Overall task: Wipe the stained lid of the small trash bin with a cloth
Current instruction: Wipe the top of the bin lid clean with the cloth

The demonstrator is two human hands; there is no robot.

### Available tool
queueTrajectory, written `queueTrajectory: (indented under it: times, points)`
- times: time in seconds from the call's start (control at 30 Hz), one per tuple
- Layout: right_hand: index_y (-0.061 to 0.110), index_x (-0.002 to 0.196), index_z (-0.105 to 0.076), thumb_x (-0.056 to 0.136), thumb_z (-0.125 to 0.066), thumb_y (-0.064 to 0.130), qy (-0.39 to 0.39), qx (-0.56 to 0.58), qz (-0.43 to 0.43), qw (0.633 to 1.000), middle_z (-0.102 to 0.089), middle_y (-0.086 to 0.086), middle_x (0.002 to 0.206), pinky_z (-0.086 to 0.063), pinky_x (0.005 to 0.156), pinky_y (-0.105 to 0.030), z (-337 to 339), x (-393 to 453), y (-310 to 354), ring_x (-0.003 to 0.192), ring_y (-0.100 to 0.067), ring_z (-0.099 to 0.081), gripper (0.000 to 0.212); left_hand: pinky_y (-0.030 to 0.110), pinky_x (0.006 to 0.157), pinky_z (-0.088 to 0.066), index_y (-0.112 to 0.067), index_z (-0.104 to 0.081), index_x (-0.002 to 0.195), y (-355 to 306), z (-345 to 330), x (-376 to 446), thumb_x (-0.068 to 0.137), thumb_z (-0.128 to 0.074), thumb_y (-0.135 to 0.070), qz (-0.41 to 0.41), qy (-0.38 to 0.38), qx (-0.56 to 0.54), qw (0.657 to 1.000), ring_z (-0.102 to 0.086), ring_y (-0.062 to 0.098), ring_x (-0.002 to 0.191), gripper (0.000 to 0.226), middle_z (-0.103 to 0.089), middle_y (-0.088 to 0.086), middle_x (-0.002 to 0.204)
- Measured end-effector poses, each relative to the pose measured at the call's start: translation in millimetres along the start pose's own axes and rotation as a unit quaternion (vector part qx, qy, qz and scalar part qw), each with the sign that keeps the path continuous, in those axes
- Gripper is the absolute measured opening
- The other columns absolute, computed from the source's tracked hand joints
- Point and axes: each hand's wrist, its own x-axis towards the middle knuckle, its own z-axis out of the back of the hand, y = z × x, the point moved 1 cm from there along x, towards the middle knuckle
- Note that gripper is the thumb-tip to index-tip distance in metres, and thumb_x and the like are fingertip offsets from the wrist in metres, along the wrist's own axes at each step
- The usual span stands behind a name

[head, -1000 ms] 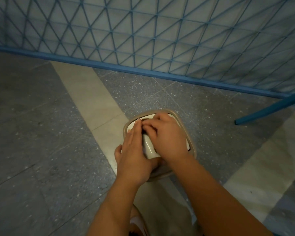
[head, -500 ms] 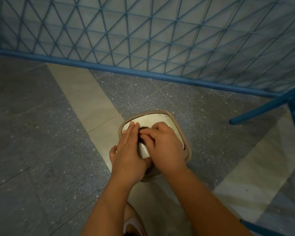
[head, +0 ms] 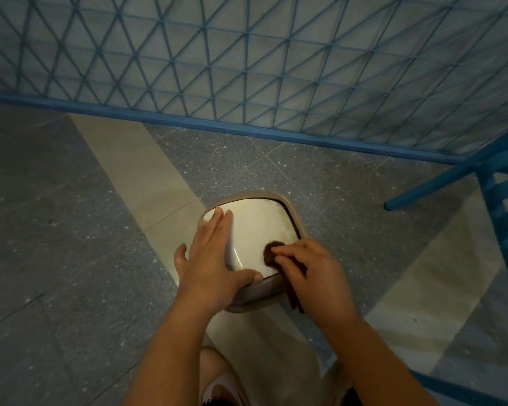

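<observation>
Left hand [head: 210, 260] lay flat, bracing the glossy lid [head: 255, 230] — light, likely tippy; right hand [head: 308, 269] pinched the soft dark cloth [head: 272, 252] against it.

1. The right hand [head: 308, 273] is drawing apart from the left hand [head: 214, 259], carrying the dark cloth [head: 272, 253] toward the lid's [head: 255, 227] right edge.
2. More white lid is showing.

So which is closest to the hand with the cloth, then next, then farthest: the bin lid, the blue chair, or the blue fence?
From the right hand, in the head view:
1. Bin lid: right under it, the brown cloth presses on its near right corner.
2. Blue chair: off to the right.
3. Blue fence: farthest, across the floor ahead.
</observation>
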Motion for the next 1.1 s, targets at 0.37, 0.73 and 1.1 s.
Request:
queueTrajectory:
  times: [0.37,0.73,1.1]
  points:
    - [0.035,0.100,-0.071,0.087,-0.063,0.029,0.050,0.068,-0.065,0.994,-0.057,0.018,0.095,-0.041,0.082,-0.008,-29,-46,8,0.089,0.003,-0.056,0.015,0.043,0.109,-0.019,-0.038,-0.023,0.148,10,36,-6,0.076,-0.071,-0.039,0.089,0.020,0.047,0.995,-0.040,0.014,0.131,0.086,-0.031,-0.009,0.149]
    - [0.030,0.109,-0.068,0.090,-0.059,0.027,-0.049,0.078,-0.013,0.996,-0.056,0.006,0.105,-0.045,0.080,-0.017,-36,1,17,0.092,-0.005,-0.055,0.021,0.043,0.115,-0.013,-0.039,-0.024,0.147,-2,23,1,0.076,-0.068,-0.051,0.100,-0.007,0.071,0.992,-0.037,0.012,0.134,0.084,-0.035,-0.012,0.150]
    - [0.028,0.115,-0.065,0.092,-0.056,0.030,-0.074,0.108,-0.212,0.969,-0.062,0.003,0.113,-0.042,0.085,-0.019,-39,-5,-23,0.099,-0.009,-0.057,0.025,0.040,0.113,-0.020,-0.038,-0.020,0.149,-2,24,2,0.078,-0.070,-0.046,0.105,0.016,0.026,0.994,-0.036,0.016,0.135,0.087,-0.030,-0.010,0.152]
